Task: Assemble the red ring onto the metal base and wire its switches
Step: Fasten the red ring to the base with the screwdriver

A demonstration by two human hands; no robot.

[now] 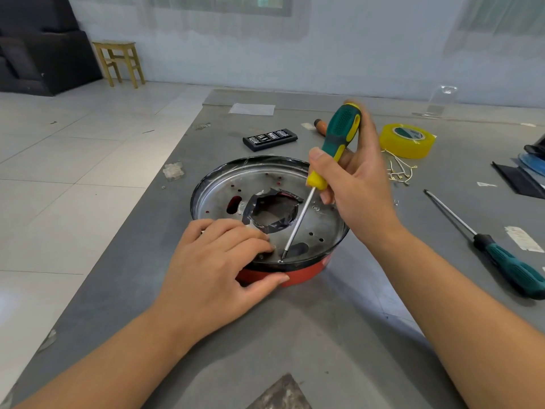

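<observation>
A round metal base (265, 184) with a black rim and a taped centre hole lies on the grey table, sitting on the red ring (298, 275), of which only the near edge shows. My left hand (218, 261) presses on the base's near rim, thumb against the red ring. My right hand (354, 184) grips a green and yellow screwdriver (339, 137). Its tip rests on a screw (280, 260) at the near rim, just right of my left fingertips. A bundle of short wires (399, 169) lies to the right of the base.
A yellow tape roll (408, 140), a black bit case (269, 138) and an orange-handled tool (320, 126) lie behind the base. A second green screwdriver (483, 246) lies at right, dark objects (525, 172) at the far right. The table's left edge runs diagonally; a wooden stool (119, 62) stands beyond.
</observation>
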